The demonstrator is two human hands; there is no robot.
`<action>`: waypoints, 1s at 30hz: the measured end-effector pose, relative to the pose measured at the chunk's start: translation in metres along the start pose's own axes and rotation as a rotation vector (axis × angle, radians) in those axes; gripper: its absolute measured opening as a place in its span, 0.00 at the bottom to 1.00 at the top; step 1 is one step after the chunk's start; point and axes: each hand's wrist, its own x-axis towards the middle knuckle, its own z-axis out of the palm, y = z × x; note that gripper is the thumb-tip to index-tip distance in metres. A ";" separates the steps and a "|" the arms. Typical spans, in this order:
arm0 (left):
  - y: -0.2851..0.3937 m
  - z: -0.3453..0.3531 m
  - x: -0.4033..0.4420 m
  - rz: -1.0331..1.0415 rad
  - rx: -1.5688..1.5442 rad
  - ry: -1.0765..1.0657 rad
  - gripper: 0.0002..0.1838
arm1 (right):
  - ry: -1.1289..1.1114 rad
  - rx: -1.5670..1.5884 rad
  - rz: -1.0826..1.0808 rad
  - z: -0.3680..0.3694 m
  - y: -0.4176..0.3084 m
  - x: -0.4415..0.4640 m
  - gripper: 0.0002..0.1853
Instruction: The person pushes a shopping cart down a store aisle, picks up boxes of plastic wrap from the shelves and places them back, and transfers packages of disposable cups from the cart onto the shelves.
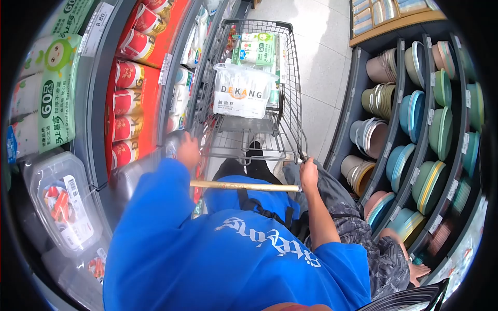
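My left hand (188, 150) is at the left shelf, fingers curled beside a blurred, clear-wrapped pack; what it grips is too smeared to make out. My right hand (309, 175) is closed around the right end of the cart's pale yellow handle bar (244, 186). Ahead of the bar stands the wire shopping cart (294, 85). Inside it lie a white translucent DEKANG pack (243, 92) and, behind that, green-and-white packs (258, 49).
Red cup packs (129, 114), green packs (46, 93) and clear containers (67, 202) line the left shelves. Stacked bowls (411, 116) fill the right racks. Close at my right, a person in grey patterned trousers (371, 243) has a hand (417, 272) by the lower rack.
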 end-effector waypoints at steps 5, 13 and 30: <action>0.000 0.010 -0.023 -0.050 -0.036 -0.044 0.25 | -0.023 -0.005 0.008 0.013 0.012 -0.021 0.17; -0.001 0.018 -0.076 -0.061 -0.073 -0.088 0.26 | -0.095 0.065 0.152 0.034 0.028 -0.062 0.23; -0.009 0.053 -0.150 -0.054 -0.050 -0.076 0.24 | 0.061 -0.077 -0.032 0.084 0.076 -0.119 0.17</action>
